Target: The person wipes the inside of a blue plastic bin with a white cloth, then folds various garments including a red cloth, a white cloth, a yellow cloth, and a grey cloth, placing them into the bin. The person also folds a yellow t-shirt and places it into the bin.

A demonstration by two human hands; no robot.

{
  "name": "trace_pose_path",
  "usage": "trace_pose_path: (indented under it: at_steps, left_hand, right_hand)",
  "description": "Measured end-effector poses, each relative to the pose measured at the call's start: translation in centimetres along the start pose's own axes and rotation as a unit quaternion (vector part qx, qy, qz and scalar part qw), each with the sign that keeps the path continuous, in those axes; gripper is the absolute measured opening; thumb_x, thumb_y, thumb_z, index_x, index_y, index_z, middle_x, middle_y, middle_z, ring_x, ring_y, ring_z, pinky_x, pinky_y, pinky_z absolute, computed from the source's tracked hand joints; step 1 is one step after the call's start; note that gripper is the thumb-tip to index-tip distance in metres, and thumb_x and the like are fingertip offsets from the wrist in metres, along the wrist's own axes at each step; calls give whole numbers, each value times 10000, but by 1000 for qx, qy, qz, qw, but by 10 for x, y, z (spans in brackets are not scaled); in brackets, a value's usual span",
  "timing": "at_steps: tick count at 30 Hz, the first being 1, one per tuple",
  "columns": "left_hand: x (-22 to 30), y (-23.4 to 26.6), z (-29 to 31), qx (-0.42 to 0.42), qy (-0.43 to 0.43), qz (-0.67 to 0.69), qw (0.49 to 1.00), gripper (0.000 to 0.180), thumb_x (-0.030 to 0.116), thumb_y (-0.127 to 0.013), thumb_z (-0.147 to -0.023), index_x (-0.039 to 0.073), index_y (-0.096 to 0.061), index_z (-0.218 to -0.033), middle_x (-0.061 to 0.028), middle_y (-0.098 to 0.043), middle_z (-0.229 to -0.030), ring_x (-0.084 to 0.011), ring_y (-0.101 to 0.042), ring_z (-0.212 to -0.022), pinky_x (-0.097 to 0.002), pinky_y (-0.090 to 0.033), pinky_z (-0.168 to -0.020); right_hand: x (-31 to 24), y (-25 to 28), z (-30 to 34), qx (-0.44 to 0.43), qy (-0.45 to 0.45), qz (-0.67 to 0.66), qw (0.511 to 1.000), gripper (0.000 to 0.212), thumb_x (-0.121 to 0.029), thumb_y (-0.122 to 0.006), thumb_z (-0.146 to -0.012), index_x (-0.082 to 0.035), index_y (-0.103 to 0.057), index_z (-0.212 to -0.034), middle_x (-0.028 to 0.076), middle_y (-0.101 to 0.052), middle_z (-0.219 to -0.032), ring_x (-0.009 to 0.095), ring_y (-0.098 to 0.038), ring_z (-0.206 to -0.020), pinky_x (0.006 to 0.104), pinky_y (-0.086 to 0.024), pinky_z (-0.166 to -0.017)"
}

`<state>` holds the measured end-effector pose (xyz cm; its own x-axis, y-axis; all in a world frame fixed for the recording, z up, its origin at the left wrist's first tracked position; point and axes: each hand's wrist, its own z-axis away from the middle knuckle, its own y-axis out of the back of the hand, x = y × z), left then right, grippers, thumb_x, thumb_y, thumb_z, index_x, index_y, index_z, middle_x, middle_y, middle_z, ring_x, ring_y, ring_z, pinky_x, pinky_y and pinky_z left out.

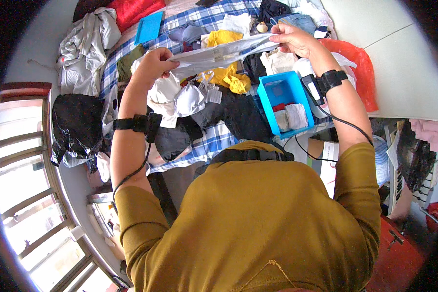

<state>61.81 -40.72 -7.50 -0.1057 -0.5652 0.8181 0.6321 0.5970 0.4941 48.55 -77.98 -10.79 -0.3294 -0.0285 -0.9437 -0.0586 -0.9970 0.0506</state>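
Note:
A whitish, partly see-through piece [211,57], which looks like a plastic bag, is stretched between my hands above the pile of clothes. My left hand [155,64] pinches its left end between thumb and fingers. At the other end, my right hand [297,41] grips it, a little higher in the picture. Yellow cloth [234,80] lies under the stretched piece. Closer to me are a white bra [190,100] with a tag and dark clothes [246,119]. Below my right hand stands a blue bin [264,100] with folded or rolled white and red cloths inside.
A blue plaid sheet [211,142] covers the bed beneath the clothes. At the far left rests a blue tray [149,27] beside grey clothing [85,51]. A black bag [75,126] hangs near the window [24,180]. A red plastic bag [362,70] lies right of my right forearm.

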Motion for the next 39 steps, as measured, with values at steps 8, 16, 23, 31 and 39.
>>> trace_pose_path:
  at_steps: [8, 16, 23, 31, 39]
  left_hand:
    - [-27, 4, 23, -47, 48, 127, 990, 241, 59, -657, -759, 42, -586, -990, 8, -567, -831, -68, -522, -657, -194, -450, -579]
    - [-53, -2, 35, -31, -34, -46, 998, 242, 9, -633, -713, -2, -613, -955, -48, -619, -853, -115, -563, -714, -240, -462, -593]
    - [-72, 4, 46, -42, -14, 9, 999, 221, 14, -607, -774, -4, -621, -994, -18, -613, -782, -84, -543, -634, -220, -459, -572]
    - [-86, -14, 50, 20, -93, -131, 987, 198, 177, -576, -873, 50, -621, -1019, -79, -640, -813, -155, -584, -668, -285, -473, -639]
    - [-120, -40, 53, -91, -165, -253, 949, 288, 282, -678, -738, 57, -626, -910, -162, -633, -838, -343, -607, -802, -393, -469, -696]
  right_hand:
    - [43, -23, -8, -9, -19, 144, 989, 259, -226, -702, -778, -157, -625, -1016, -66, -584, -837, 47, -520, -665, 196, -446, -605]
    - [76, -54, -2, 157, 16, 434, 887, 146, -138, -666, -741, -108, -595, -865, 106, -648, -782, 211, -651, -636, 347, -496, -583]
    - [65, -66, 19, 24, -99, 19, 995, 238, -111, -551, -860, -128, -585, -1095, 9, -637, -978, 112, -649, -818, 196, -475, -597]
    - [88, -78, 16, 37, -122, 1, 992, 248, -108, -546, -848, -133, -604, -1088, 22, -654, -957, 110, -652, -784, 195, -478, -570]
    - [126, -100, 23, 43, -202, -136, 969, 278, -66, -498, -832, -23, -535, -1104, 126, -635, -938, 196, -668, -741, 229, -510, -511]
